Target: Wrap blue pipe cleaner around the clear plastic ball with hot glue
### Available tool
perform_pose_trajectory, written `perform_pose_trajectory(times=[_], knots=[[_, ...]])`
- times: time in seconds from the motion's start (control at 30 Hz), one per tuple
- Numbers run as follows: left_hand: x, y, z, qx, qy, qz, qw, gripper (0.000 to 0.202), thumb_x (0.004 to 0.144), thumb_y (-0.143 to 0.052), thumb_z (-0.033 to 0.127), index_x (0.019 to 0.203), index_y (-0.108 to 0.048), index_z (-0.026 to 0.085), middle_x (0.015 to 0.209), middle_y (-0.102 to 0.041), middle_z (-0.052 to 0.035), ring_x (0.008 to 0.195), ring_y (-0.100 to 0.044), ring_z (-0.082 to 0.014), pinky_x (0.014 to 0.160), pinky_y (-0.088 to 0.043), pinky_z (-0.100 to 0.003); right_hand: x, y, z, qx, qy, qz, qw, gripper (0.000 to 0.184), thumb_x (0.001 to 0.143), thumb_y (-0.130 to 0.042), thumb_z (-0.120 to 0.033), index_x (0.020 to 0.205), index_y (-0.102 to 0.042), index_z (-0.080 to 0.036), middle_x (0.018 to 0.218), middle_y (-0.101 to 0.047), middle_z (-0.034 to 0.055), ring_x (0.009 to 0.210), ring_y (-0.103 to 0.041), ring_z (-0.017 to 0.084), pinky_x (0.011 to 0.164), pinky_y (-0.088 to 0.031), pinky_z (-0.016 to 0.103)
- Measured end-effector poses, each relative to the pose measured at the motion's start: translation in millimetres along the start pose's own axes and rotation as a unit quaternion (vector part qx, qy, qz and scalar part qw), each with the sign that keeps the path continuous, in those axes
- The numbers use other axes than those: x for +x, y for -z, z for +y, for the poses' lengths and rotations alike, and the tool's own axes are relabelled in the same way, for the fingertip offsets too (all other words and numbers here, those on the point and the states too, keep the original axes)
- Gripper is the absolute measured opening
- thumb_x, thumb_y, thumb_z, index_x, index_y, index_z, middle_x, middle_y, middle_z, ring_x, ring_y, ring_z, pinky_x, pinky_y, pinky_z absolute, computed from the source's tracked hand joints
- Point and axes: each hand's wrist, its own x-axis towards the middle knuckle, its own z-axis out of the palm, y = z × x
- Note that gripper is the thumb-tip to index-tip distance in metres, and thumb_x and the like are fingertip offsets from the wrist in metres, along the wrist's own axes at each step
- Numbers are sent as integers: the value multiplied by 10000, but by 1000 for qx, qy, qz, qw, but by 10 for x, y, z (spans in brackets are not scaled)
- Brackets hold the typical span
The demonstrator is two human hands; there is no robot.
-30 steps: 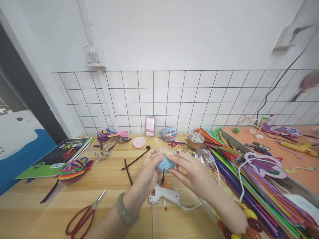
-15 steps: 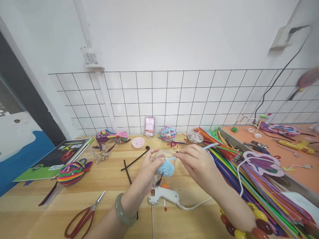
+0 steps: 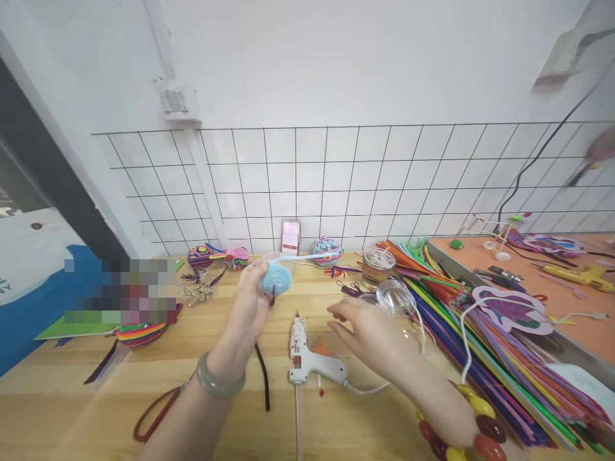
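Note:
My left hand [image 3: 250,288] is closed around a clear plastic ball partly covered by a light blue pipe cleaner coil [image 3: 275,280]. A free length of the blue pipe cleaner [image 3: 305,258] sticks out to the right. A dark tuft shows under the coil. My right hand [image 3: 365,330] hovers over the table with thumb and fingers apart, holding nothing. Between the hands, a white glue gun [image 3: 319,365] lies on the table with its nozzle pointing away from me. A black pipe cleaner [image 3: 262,376] lies by my left wrist.
Red-handled scissors [image 3: 152,415] are partly under my left forearm. At right lie many coloured pipe cleaners [image 3: 490,365]. Behind my right hand are clear plastic half-shells [image 3: 396,298] and a round clear container [image 3: 378,266]. Decorated balls [image 3: 327,251] and a phone [image 3: 291,237] stand by the wall.
My left hand has moved left and slightly up with the coiled ball. My right hand has let go of the blue pipe cleaner and dropped lower, its fingers now apart.

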Motion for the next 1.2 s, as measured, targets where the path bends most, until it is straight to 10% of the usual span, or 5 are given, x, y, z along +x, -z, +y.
perform_pose_trajectory(times=[0.2,0.5,0.77,1.0,1.2], knots=[[64,93,157,-18,-40,35,998,233,695,-709,279,868,-583,188,895,-677,-28,762,-614,-153,604,-460,-240,-22,-403,-248,-36,-15,-156,987,265,680,-634,-65,916,-697,-167,864,-730,97,786,-686,242,646,-450,276],[64,107,160,-26,-64,28,997,219,693,-729,289,809,-584,174,852,-648,-12,731,-582,-124,609,-450,-230,-20,-657,-406,-77,-45,-174,981,435,642,-581,27,1055,-656,-87,1010,-678,208,934,-638,324,731,-458,339],[135,207,266,-34,-92,43,994,263,676,-737,274,880,-601,179,892,-646,-12,780,-588,-128,662,-464,-241,27,-102,-186,115,15,-66,991,207,882,-544,-195,1071,-619,-231,993,-691,48,889,-654,200,752,-486,282],[93,157,244,-20,-81,17,996,267,671,-737,272,894,-616,186,899,-661,-20,780,-598,-139,633,-457,-229,-87,366,130,395,47,8,918,396,951,-450,-484,731,-631,-210,673,-669,32,656,-642,177,639,-540,299],[23,111,151,25,-30,-33,999,325,687,-730,303,969,-621,185,941,-683,-54,817,-633,-185,650,-475,-270,-115,408,45,424,68,28,903,374,941,-456,-526,875,-663,-221,631,-643,27,592,-618,183,565,-542,322]])
